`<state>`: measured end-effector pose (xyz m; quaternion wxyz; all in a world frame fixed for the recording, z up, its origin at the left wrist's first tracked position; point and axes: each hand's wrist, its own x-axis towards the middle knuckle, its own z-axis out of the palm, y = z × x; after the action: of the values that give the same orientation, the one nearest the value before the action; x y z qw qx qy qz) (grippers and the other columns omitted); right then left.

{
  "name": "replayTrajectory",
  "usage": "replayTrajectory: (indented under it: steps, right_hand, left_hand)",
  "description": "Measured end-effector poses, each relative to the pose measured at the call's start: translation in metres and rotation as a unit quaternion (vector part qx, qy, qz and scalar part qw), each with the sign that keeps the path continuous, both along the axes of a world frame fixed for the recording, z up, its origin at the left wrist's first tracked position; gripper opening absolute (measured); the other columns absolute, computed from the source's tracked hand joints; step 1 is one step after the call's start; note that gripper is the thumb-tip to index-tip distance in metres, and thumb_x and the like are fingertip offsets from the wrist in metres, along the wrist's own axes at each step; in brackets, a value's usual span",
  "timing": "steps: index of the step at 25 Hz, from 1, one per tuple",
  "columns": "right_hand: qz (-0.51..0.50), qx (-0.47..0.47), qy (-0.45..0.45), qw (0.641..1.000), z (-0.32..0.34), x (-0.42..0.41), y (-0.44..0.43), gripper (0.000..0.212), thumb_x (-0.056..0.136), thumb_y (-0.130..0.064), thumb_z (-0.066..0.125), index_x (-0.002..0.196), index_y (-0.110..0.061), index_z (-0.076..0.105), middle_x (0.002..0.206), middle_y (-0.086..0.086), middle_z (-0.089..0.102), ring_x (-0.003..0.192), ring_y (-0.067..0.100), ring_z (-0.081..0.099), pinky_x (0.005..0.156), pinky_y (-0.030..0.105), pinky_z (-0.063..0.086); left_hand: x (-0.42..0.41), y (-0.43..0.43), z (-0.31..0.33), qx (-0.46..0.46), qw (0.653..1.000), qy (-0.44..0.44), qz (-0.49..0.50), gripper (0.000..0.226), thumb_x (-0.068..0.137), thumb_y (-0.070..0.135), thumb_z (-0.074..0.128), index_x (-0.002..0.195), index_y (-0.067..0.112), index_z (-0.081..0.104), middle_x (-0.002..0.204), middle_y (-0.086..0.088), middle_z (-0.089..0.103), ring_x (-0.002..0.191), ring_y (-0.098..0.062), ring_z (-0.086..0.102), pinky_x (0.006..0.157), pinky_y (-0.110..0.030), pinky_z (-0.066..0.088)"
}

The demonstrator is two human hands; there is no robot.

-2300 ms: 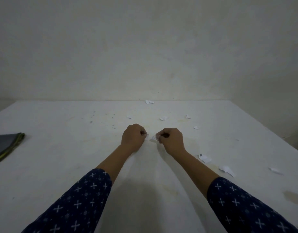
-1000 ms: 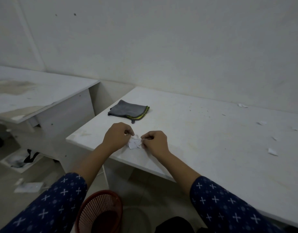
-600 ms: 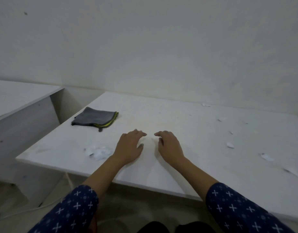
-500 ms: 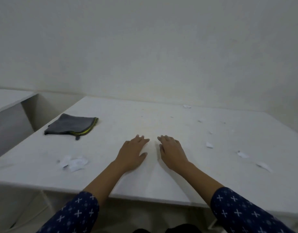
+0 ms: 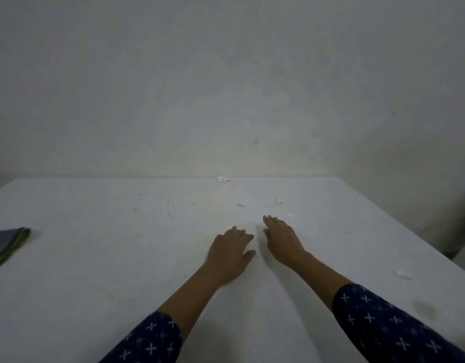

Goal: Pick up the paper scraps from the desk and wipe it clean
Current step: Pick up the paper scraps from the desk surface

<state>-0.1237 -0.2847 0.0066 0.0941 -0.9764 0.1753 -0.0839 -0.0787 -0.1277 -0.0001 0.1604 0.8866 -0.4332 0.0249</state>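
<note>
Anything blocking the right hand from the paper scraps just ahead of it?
Nothing visible. The right hand is open, low over the desk. Only bare desktop separates it from the small scrap and the larger scrap beyond. The left hand sits beside it, outside that path.

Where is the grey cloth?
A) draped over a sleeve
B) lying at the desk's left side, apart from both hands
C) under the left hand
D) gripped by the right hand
B: the grey cloth lies far left, while the left hand and right hand rest open on the desk.
</note>
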Motion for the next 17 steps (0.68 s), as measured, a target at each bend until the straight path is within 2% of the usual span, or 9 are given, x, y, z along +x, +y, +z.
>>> replayTrajectory:
  steps: [3, 6, 8, 10, 11, 13, 15, 17]
  right_hand:
    - [0.01, 0.057, -0.023, 0.998, -0.004, 0.022, -0.012, 0.04, 0.101, -0.015, 0.033, 0.139, -0.008, 0.041, 0.144, 0.011, 0.044, 0.133, 0.023, 0.04, 0.111, 0.03, 0.028]
    - [0.014, 0.074, -0.06, 0.995, -0.011, 0.043, -0.016, 0.036, 0.099, -0.011, 0.038, 0.132, -0.005, 0.05, 0.136, 0.014, 0.052, 0.126, 0.025, 0.048, 0.107, 0.029, 0.033]
    - [0.006, 0.067, -0.062, 0.996, -0.013, 0.052, -0.02, 0.036, 0.096, -0.004, 0.037, 0.129, -0.004, 0.053, 0.131, 0.014, 0.055, 0.122, 0.027, 0.049, 0.1, 0.029, 0.038]
    - [0.001, 0.049, -0.045, 0.998, -0.015, 0.056, -0.024, 0.036, 0.092, 0.003, 0.037, 0.12, -0.003, 0.059, 0.12, 0.016, 0.057, 0.112, 0.027, 0.05, 0.08, 0.024, 0.042]
    - [0.005, 0.036, -0.04, 0.999, -0.015, 0.058, -0.024, 0.034, 0.089, 0.005, 0.038, 0.113, -0.002, 0.062, 0.113, 0.016, 0.057, 0.104, 0.026, 0.051, 0.07, 0.021, 0.039]
    - [0.012, 0.025, -0.042, 0.999, -0.014, 0.06, -0.025, 0.03, 0.087, 0.006, 0.041, 0.104, -0.002, 0.065, 0.106, 0.016, 0.058, 0.095, 0.025, 0.053, 0.069, 0.022, 0.035]
    - [0.004, 0.044, -0.044, 0.998, -0.009, 0.06, -0.026, 0.024, 0.085, 0.006, 0.044, 0.097, -0.001, 0.065, 0.104, 0.015, 0.06, 0.094, 0.026, 0.056, 0.075, 0.026, 0.041]
    - [-0.003, 0.073, -0.07, 0.995, -0.006, 0.059, -0.023, 0.018, 0.083, 0.006, 0.049, 0.089, -0.002, 0.064, 0.099, 0.015, 0.063, 0.088, 0.024, 0.058, 0.073, 0.026, 0.043]
  left_hand:
    - [0.004, -0.014, -0.005, 0.005, 1.0, -0.002, -0.015, 0.043, 0.096, 0.034, 0.042, 0.138, 0.024, 0.043, 0.149, -0.003, 0.036, 0.14, -0.022, 0.025, 0.111, -0.036, 0.022]
    - [0.009, -0.018, -0.01, -0.056, 0.998, 0.004, -0.022, 0.029, 0.093, 0.031, 0.047, 0.115, 0.022, 0.063, 0.121, -0.003, 0.06, 0.115, -0.021, 0.048, 0.095, -0.029, 0.036]
    - [0.012, -0.02, -0.01, -0.111, 0.994, 0.014, -0.005, 0.021, 0.091, 0.027, 0.053, 0.103, 0.019, 0.068, 0.105, -0.003, 0.064, 0.102, -0.019, 0.051, 0.084, -0.025, 0.038]
    - [0.013, -0.019, -0.01, -0.14, 0.99, 0.019, 0.011, 0.018, 0.089, 0.024, 0.057, 0.099, 0.017, 0.07, 0.098, -0.003, 0.066, 0.097, -0.018, 0.051, 0.077, -0.023, 0.036]
    - [0.013, -0.018, -0.011, -0.155, 0.987, 0.021, 0.017, 0.016, 0.088, 0.024, 0.059, 0.098, 0.018, 0.069, 0.095, -0.002, 0.067, 0.094, -0.017, 0.052, 0.073, -0.022, 0.035]
    - [0.013, -0.013, -0.011, -0.196, 0.979, 0.047, 0.039, 0.007, 0.083, 0.022, 0.065, 0.091, 0.021, 0.064, 0.086, 0.001, 0.068, 0.085, -0.014, 0.054, 0.065, -0.019, 0.034]
    - [0.014, -0.008, -0.009, -0.229, 0.967, 0.094, 0.065, 0.018, 0.078, 0.021, 0.071, 0.081, 0.023, 0.054, 0.076, 0.003, 0.066, 0.072, -0.01, 0.057, 0.06, -0.016, 0.039]
    - [0.017, -0.001, -0.007, -0.265, 0.952, 0.132, 0.081, 0.021, 0.074, 0.02, 0.076, 0.071, 0.021, 0.055, 0.068, 0.003, 0.065, 0.066, -0.01, 0.059, 0.061, -0.022, 0.046]
